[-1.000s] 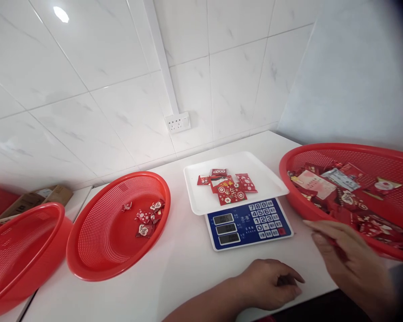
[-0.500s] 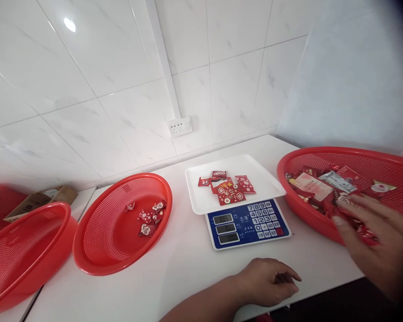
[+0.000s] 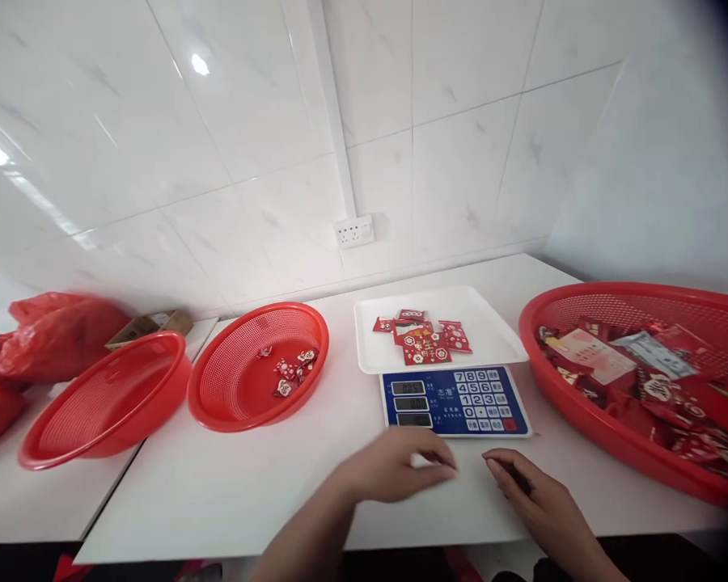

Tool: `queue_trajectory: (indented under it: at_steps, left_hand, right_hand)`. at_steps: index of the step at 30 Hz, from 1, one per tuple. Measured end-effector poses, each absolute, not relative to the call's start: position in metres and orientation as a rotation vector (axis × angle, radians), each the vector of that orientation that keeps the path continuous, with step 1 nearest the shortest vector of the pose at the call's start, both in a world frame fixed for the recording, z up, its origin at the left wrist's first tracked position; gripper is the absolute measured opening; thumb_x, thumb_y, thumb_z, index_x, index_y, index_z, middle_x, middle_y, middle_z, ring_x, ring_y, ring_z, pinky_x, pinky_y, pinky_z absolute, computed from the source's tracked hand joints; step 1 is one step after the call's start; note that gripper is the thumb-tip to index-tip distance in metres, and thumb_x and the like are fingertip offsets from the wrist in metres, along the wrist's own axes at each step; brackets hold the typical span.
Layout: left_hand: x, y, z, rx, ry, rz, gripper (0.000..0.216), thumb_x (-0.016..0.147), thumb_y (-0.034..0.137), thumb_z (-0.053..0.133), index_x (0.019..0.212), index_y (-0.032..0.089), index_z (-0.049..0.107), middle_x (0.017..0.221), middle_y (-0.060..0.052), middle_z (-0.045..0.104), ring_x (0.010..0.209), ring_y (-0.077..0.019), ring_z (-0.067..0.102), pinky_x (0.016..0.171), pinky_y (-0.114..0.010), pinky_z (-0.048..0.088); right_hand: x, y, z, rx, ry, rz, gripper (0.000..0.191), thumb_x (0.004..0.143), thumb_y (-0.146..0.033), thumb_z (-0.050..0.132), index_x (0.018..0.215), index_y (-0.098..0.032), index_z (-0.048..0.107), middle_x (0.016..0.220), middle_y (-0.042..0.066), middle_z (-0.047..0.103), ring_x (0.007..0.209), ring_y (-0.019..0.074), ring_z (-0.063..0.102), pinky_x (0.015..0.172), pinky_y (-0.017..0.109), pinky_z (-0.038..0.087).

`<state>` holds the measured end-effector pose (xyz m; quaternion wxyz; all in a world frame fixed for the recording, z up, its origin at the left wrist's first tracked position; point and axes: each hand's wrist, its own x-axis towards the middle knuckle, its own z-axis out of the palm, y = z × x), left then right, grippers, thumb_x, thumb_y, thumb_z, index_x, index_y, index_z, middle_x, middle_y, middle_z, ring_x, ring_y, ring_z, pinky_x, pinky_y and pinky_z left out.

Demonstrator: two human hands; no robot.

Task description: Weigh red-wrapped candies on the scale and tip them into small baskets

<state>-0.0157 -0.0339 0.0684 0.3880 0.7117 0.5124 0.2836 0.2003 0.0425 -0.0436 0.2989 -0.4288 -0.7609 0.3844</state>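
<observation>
My left hand (image 3: 400, 465) hovers over the white table just in front of the scale (image 3: 433, 404), its fingers loosely curved and thumb slightly apart, with nothing visible in it. Facing it, my right hand (image 3: 537, 497) is held with bent fingers near the table's front edge; I see nothing in it. On the scale's white tray (image 3: 376, 356) lie several red wrapped snack packets (image 3: 425, 347). To the right stands a large red basket (image 3: 558, 404) holding many wrapped snacks, including a pink-and-cream packet (image 3: 591, 356) and a silvery one (image 3: 655, 353).
Left of the scale, a round red basket (image 3: 218, 384) holds several small red packets (image 3: 288, 384). Another red basket (image 3: 48, 453) stands farther left, near a cardboard box (image 3: 167, 321) and red plastic bags (image 3: 66, 335). A tiled wall with a socket (image 3: 355, 232) rises behind.
My right hand has left the large basket and come left in front of the scale. The left hand has lifted and shifted left. The view has turned left.
</observation>
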Motion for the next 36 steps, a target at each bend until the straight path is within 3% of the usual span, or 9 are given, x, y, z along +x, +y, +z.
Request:
queue_trajectory:
  at_steps: [5, 8, 12, 16, 20, 22, 26, 31, 36]
  left_hand:
    - [-0.094, -0.069, 0.074, 1.513, 2.088, 0.875, 0.022, 0.086, 0.034, 0.045, 0.090, 0.019, 0.061, 0.089, -0.003, 0.066, 0.083, -0.0160, 0.061, 0.075, -0.027, 0.048]
    - [-0.130, -0.085, 0.068, 1.412, 2.418, 0.699, 0.024, 0.086, 0.036, 0.044, 0.092, 0.020, 0.060, 0.090, -0.003, 0.067, 0.086, -0.0181, 0.062, 0.074, -0.028, 0.048]
    - [-0.171, -0.094, 0.063, 1.274, 2.679, 0.535, 0.029, 0.087, 0.037, 0.043, 0.103, 0.021, 0.061, 0.105, -0.005, 0.067, 0.101, -0.0211, 0.061, 0.083, -0.030, 0.047]
    - [-0.217, -0.097, 0.062, 1.090, 2.903, 0.447, 0.039, 0.087, 0.035, 0.041, 0.117, 0.014, 0.055, 0.119, -0.013, 0.061, 0.112, -0.0272, 0.055, 0.091, -0.037, 0.042]
    - [-0.257, -0.110, 0.072, 0.839, 3.140, 0.343, 0.039, 0.088, 0.033, 0.036, 0.110, 0.011, 0.059, 0.116, -0.017, 0.060, 0.111, -0.0310, 0.053, 0.089, -0.040, 0.043]
    - [-0.272, -0.122, 0.080, 0.671, 3.281, 0.288, 0.042, 0.088, 0.033, 0.034, 0.114, 0.008, 0.056, 0.125, -0.022, 0.053, 0.120, -0.0359, 0.044, 0.092, -0.046, 0.040]
    - [-0.301, -0.150, 0.094, 0.335, 3.459, 0.143, 0.059, 0.085, 0.033, 0.037, 0.134, 0.001, 0.031, 0.145, -0.028, 0.023, 0.136, -0.0404, 0.012, 0.097, -0.058, 0.030]
    - [-0.327, -0.180, 0.106, 0.026, 3.327, -0.061, 0.055, 0.081, 0.037, 0.039, 0.129, 0.010, 0.041, 0.137, -0.020, 0.043, 0.126, -0.0438, 0.035, 0.084, -0.064, 0.039]
    - [-0.327, -0.180, 0.119, 0.117, 3.251, -0.119, 0.059, 0.084, 0.043, 0.041, 0.128, 0.004, 0.042, 0.123, -0.030, 0.052, 0.110, -0.0457, 0.051, 0.076, -0.059, 0.046]
  right_hand:
    - [0.198, 0.037, -0.041, -1.183, -1.955, 1.002, 0.032, 0.078, -0.054, 0.050, 0.081, -0.026, 0.065, 0.081, 0.000, 0.071, 0.073, 0.0189, 0.067, 0.063, 0.025, 0.053]
    - [0.199, 0.038, -0.043, -1.178, -1.973, 1.012, 0.033, 0.078, -0.055, 0.050, 0.082, -0.026, 0.065, 0.083, 0.000, 0.072, 0.077, 0.0197, 0.068, 0.064, 0.025, 0.054]
    - [0.201, 0.042, -0.045, -1.121, -2.079, 1.010, 0.031, 0.079, -0.052, 0.050, 0.084, -0.026, 0.066, 0.085, 0.001, 0.073, 0.077, 0.0205, 0.069, 0.065, 0.026, 0.055]
    - [0.200, 0.038, -0.041, -1.126, -2.040, 0.995, 0.031, 0.080, -0.052, 0.049, 0.083, -0.026, 0.066, 0.085, 0.000, 0.072, 0.077, 0.0203, 0.068, 0.067, 0.027, 0.055]
    - [0.196, 0.032, -0.037, -1.119, -1.950, 0.990, 0.029, 0.081, -0.051, 0.048, 0.082, -0.027, 0.064, 0.084, 0.001, 0.072, 0.076, 0.0201, 0.067, 0.067, 0.028, 0.054]
    - [0.196, 0.030, -0.037, -1.114, -1.937, 0.995, 0.029, 0.082, -0.051, 0.048, 0.082, -0.027, 0.065, 0.084, 0.001, 0.072, 0.075, 0.0202, 0.066, 0.066, 0.029, 0.054]
    - [0.196, 0.029, -0.037, -1.110, -1.931, 1.020, 0.029, 0.083, -0.050, 0.048, 0.084, -0.026, 0.065, 0.084, 0.001, 0.072, 0.074, 0.0200, 0.066, 0.065, 0.028, 0.053]
    - [0.195, 0.029, -0.039, -1.126, -1.930, 1.018, 0.029, 0.082, -0.050, 0.048, 0.084, -0.027, 0.065, 0.085, 0.001, 0.071, 0.075, 0.0199, 0.066, 0.065, 0.029, 0.053]
    - [0.196, 0.029, -0.039, -1.111, -1.946, 1.002, 0.030, 0.083, -0.050, 0.048, 0.084, -0.026, 0.066, 0.086, 0.002, 0.071, 0.076, 0.0206, 0.066, 0.066, 0.030, 0.054]
